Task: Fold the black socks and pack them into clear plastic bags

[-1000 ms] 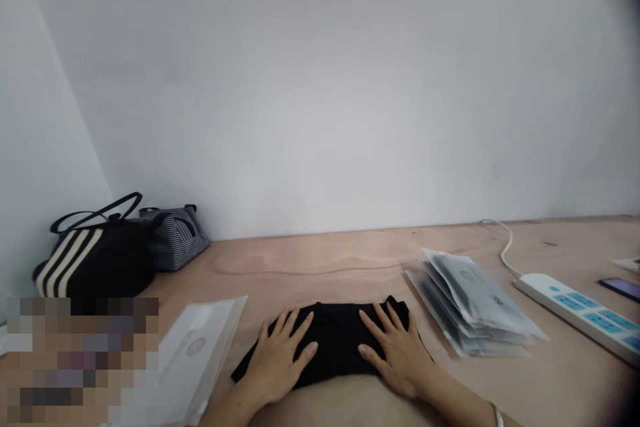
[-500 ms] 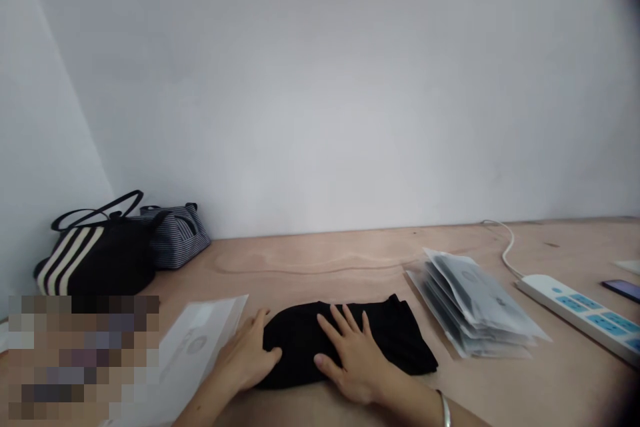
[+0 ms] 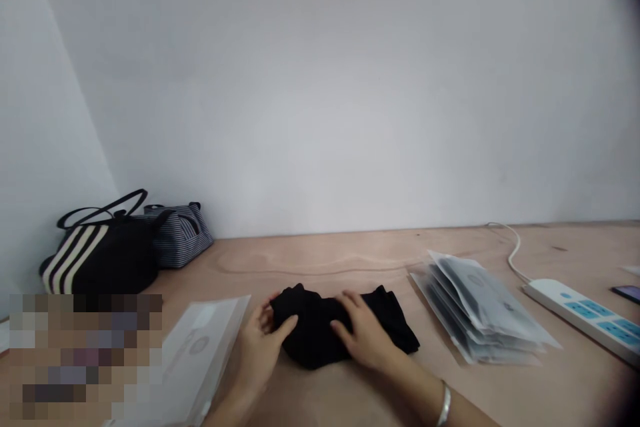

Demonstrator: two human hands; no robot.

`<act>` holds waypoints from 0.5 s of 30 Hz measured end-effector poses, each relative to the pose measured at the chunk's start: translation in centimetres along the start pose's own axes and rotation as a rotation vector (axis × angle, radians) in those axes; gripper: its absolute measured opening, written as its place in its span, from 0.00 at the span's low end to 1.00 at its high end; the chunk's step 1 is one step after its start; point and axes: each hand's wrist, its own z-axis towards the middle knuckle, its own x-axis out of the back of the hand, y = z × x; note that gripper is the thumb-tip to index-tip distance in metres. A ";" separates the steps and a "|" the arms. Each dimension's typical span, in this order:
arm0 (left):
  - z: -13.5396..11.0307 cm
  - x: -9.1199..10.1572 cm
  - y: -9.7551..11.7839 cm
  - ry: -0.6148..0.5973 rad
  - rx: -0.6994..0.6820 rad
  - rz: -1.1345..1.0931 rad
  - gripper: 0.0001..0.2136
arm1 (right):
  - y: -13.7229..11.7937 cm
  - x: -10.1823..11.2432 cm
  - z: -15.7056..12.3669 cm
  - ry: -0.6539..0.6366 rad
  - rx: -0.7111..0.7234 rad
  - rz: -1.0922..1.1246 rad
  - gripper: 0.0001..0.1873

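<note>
A piece of black cloth point(image 3: 317, 333), perhaps a folded garment, lies in front of me on the wooden table point(image 3: 320, 260). My left hand point(image 3: 265, 333) grips its left end, thumb on top and fingers behind, and that end is lifted and bunched. On the cloth's right half rests my right hand point(image 3: 363, 330), fingers apart and pressing down; a silver bracelet circles that wrist. Left of my left hand lies a frosted plastic bag point(image 3: 200, 347) with a round printed mark. What kind of garment the cloth is cannot be made out.
To the right sits a stack of frosted bags point(image 3: 485, 307) with dark contents. Beyond it are a white power strip point(image 3: 585, 313) with a cable and a phone point(image 3: 627, 293). A black striped bag point(image 3: 100, 253) and a smaller striped bag point(image 3: 183, 237) stand back left. A blurred patch covers the lower left.
My left hand has closed on the cloth's left end and lifted it, bunching it toward the right. My right hand stays on the cloth, its fingers drawn closer together.
</note>
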 end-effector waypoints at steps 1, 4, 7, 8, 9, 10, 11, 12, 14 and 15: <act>-0.2 -0.8 0.1 -0.028 -0.049 0.020 0.20 | 0.8 0.9 -0.2 0.084 -0.080 -0.058 0.24; -0.8 -2.9 0.3 -0.099 -0.244 0.210 0.12 | 3.8 3.2 -0.9 0.180 -0.344 -0.265 0.29; -1.2 -4.6 0.4 -0.228 -0.435 0.528 0.15 | 6.3 4.2 -1.6 0.117 -0.473 -0.223 0.38; -1.4 -5.0 0.4 -0.317 -0.492 0.656 0.16 | 6.9 4.2 -1.8 0.096 -0.493 -0.159 0.41; -1.6 -5.4 0.3 -0.421 -0.535 0.769 0.18 | 7.3 4.1 -2.0 0.083 -0.507 -0.095 0.42; -1.8 -5.6 0.2 -0.521 -0.560 0.847 0.20 | 7.6 3.9 -2.1 0.078 -0.521 -0.044 0.43; -2.0 -5.6 0.0 -0.604 -0.574 0.899 0.22 | 7.7 3.7 -2.1 0.078 -0.532 -0.008 0.44; -2.2 -5.5 -0.1 -0.648 -0.582 0.931 0.25 | 7.8 3.6 -2.1 0.079 -0.539 0.014 0.43; -2.5 -4.7 -0.6 -0.618 -0.580 0.967 0.30 | 7.8 3.6 -1.9 0.082 -0.548 0.041 0.41; -2.7 -4.1 -1.0 -0.565 -0.569 0.980 0.34 | 7.7 3.7 -1.6 0.086 -0.551 0.058 0.39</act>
